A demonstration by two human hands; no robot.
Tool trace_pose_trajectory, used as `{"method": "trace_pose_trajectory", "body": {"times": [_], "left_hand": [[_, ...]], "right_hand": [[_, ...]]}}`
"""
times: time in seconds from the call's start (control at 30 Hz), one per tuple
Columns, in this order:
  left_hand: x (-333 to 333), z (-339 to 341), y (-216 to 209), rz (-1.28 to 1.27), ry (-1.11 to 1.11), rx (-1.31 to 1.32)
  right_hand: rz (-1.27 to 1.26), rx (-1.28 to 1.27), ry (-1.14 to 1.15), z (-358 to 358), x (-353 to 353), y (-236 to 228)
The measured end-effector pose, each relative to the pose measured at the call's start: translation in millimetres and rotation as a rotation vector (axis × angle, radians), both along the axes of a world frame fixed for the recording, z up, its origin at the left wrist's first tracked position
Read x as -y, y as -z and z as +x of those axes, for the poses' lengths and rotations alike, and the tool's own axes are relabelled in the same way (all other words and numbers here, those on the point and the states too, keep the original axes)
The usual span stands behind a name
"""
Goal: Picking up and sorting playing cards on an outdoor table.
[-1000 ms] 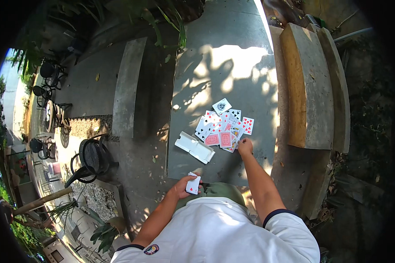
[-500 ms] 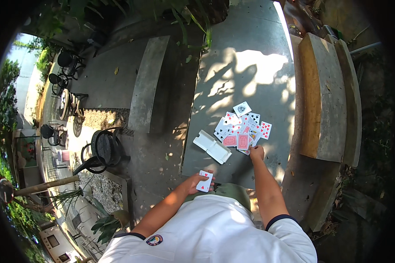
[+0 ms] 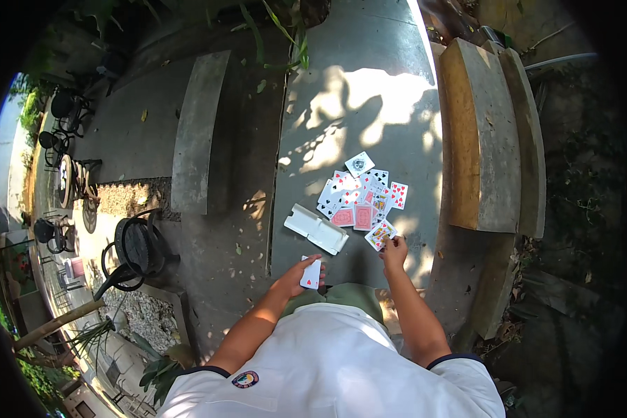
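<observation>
My left hand is closed around white playing cards, the top one showing a red heart; whether it is a thick stack I cannot tell. Between the fingers of my right hand is a face card, picture side up, just on the near side of a spread of cards. That loose pile of playing cards lies overlapping on the grey table, mostly face up. Two red-backed cards lie face down at its near edge. Left of them rests an open white card box.
Concrete benches flank the table, a grey one on the left and a thicker one on the right. A black round-seated chair stands on the left. Leaves hang over the table's far end.
My right hand has drawn a face card back from the near right of the pile, and it now shows in the fingers. The whole view has shifted slightly. My left hand still holds its cards.
</observation>
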State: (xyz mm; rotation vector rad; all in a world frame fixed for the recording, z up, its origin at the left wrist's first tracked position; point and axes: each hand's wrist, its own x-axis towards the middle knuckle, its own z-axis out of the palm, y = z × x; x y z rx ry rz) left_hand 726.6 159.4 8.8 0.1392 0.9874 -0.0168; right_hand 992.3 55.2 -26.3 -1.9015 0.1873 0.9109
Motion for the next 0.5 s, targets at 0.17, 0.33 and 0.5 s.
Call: {"method": "trace_pose_trajectory", "body": {"times": [0.17, 0.33, 0.5], "left_hand": [[0, 28, -21, -0.081, -0.098, 0.154], [15, 16, 24, -0.118, -0.052, 0.274], [13, 10, -6, -0.092, -0.086, 0.085]], "right_hand": [[0.226, -0.348, -0.433, -59, 1, -53], [0.167, -0.201, -0.826, -87, -17, -67], [-0.078, 0.389, -0.841, -41, -28, -18]]}}
